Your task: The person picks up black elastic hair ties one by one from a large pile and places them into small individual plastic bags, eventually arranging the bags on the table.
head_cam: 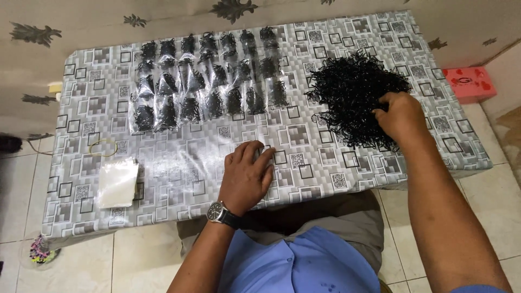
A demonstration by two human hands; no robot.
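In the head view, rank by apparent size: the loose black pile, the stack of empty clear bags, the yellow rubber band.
1. Loose black pile
2. Stack of empty clear bags
3. Yellow rubber band

The pile lies farther off yet looks largest.

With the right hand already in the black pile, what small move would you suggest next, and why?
Probably pinch off a small bunch: the right hand rests on the loose pile of black bands, while the left hand lies flat on the table and filled clear packets lie in rows.
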